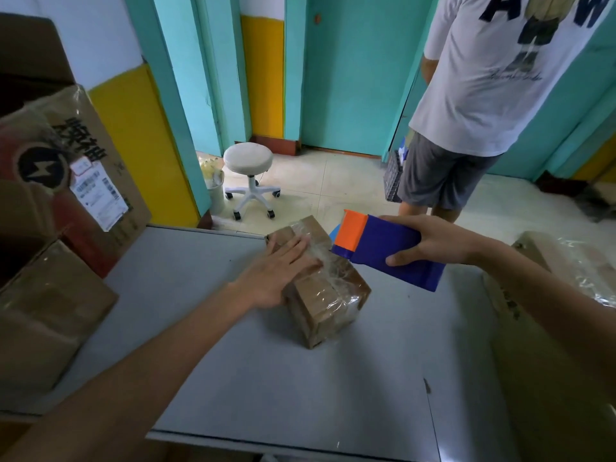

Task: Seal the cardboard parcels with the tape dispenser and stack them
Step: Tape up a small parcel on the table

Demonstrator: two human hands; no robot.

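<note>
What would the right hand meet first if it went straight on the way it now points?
The blue and orange tape dispenser in the right hand leads, aimed left: probably the small brown cardboard parcel wrapped in clear tape, beside the left hand pressing it. Depth is unclear.

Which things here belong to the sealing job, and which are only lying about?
Job: small brown cardboard parcel; blue-and-orange tape dispenser; left hand; right hand.
Lying about: white round stool; black plastic crate.

Parcel (325,288) on table (266,378); tape dispenser (390,251) right; stool (248,161) behind.
</note>
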